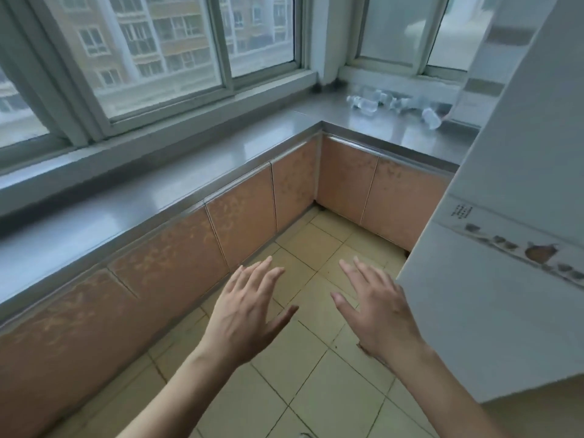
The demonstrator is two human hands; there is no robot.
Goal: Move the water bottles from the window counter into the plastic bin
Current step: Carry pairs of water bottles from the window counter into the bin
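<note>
Several clear water bottles [366, 104] lie on their sides on the steel window counter [410, 131] at the far right, partly hidden behind a white wall. One more bottle [431, 118] lies nearest the wall edge. My left hand [249, 314] and my right hand [376, 314] hover over the tiled floor, palms down, fingers spread, holding nothing. Both are far from the bottles. No plastic bin is in view.
The L-shaped steel counter [158, 197] runs along the windows [164, 52] over orange cabinet doors [240, 229]. A white tiled wall [505, 216] juts in on the right. Yellowish floor tiles [316, 374] lie below my hands.
</note>
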